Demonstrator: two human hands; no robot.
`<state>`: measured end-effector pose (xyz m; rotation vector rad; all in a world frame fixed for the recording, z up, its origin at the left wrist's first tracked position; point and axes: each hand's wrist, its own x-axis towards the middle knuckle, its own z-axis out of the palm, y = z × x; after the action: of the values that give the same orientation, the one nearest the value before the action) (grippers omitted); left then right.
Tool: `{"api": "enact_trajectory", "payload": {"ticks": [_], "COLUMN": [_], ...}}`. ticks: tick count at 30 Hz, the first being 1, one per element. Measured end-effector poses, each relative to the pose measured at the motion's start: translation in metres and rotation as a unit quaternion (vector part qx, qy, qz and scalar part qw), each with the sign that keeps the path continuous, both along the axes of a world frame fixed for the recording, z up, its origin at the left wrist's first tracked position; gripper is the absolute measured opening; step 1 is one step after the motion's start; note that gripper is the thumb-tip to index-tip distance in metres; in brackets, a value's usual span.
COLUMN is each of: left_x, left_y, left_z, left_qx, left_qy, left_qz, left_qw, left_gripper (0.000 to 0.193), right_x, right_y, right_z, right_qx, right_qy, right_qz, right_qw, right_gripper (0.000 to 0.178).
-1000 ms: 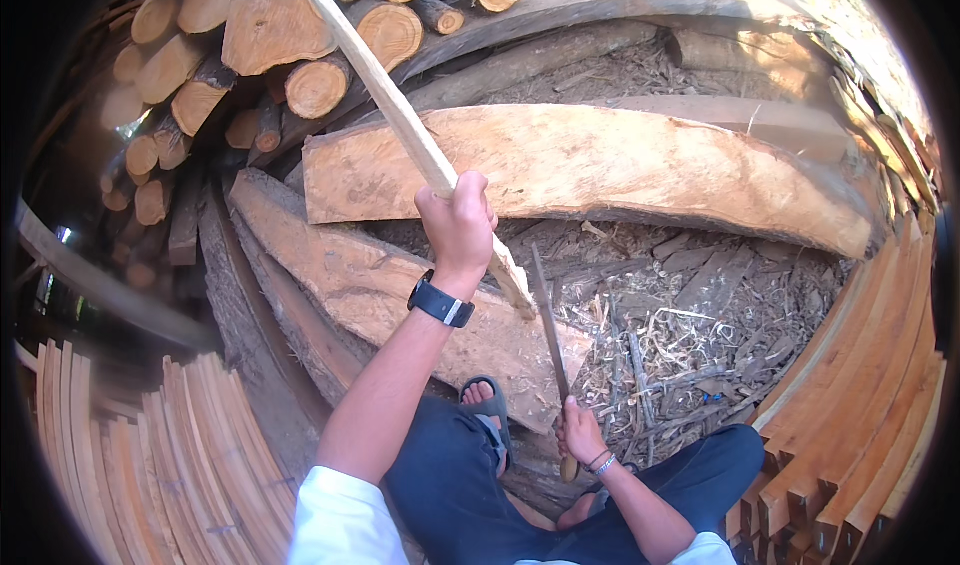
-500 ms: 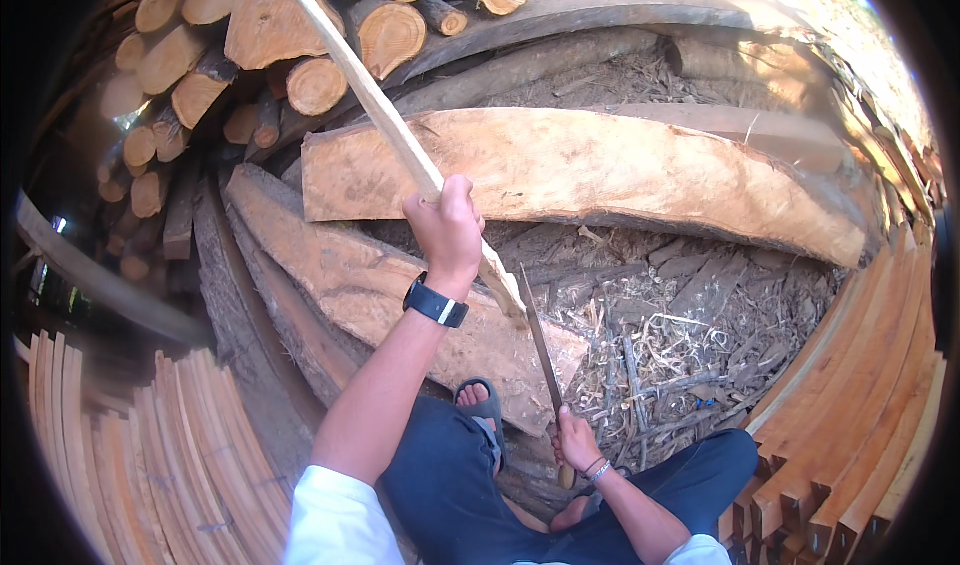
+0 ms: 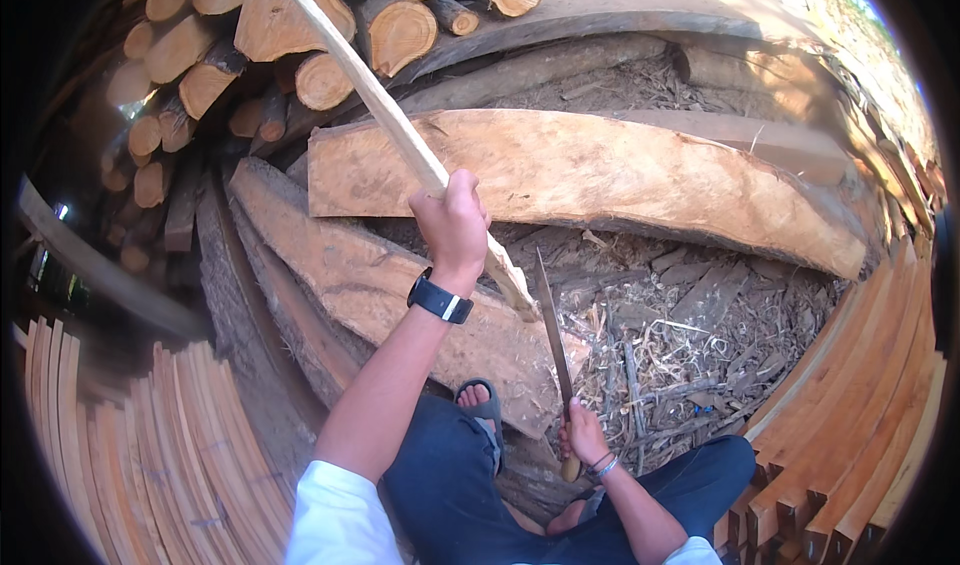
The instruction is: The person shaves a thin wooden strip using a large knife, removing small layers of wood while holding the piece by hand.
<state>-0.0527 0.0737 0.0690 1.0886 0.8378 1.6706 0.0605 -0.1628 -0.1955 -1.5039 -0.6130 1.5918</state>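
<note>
My left hand (image 3: 455, 220), with a dark watch on its wrist, is wrapped round a long pale wooden pole (image 3: 390, 115). The pole slants from the upper left down to a roughly cut lower end over a thick slab (image 3: 400, 285). Lower right, my right hand (image 3: 582, 435) grips the wooden handle of a machete (image 3: 553, 330). Its long narrow blade points up and away, a little to the right of the pole's cut end. Whether the pole's end touches the slab I cannot tell.
A broad curved slab (image 3: 580, 170) lies crosswise beyond my hands. Cut logs (image 3: 400, 35) are piled at the upper left. Sawn strips stand at the left (image 3: 190, 435) and planks are stacked at the right (image 3: 840, 415). Shavings and bark (image 3: 690, 335) litter the ground.
The machete blade has shifted slightly right and up, away from the pole's cut end, and stands a little more upright. My left hand keeps its grip on the pole.
</note>
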Motion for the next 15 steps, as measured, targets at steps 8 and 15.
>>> {"api": "enact_trajectory", "payload": {"ticks": [8,15], "left_x": [0.001,-0.003], "left_y": [0.002,0.001], "left_z": [-0.005,-0.001], "left_qx": [0.013,0.016], "left_qy": [0.024,-0.006], "left_qz": [0.003,0.007], "left_qw": [1.000,1.000], "left_gripper": [0.038,0.038], "right_x": [-0.007,-0.001], "right_y": [0.000,-0.007], "right_z": [0.027,0.011], "right_qx": [0.027,-0.001], "right_qy": [0.030,-0.068], "right_qz": [-0.056,0.019], "right_qw": [0.998,0.997], "right_gripper": [0.052,0.054]}}
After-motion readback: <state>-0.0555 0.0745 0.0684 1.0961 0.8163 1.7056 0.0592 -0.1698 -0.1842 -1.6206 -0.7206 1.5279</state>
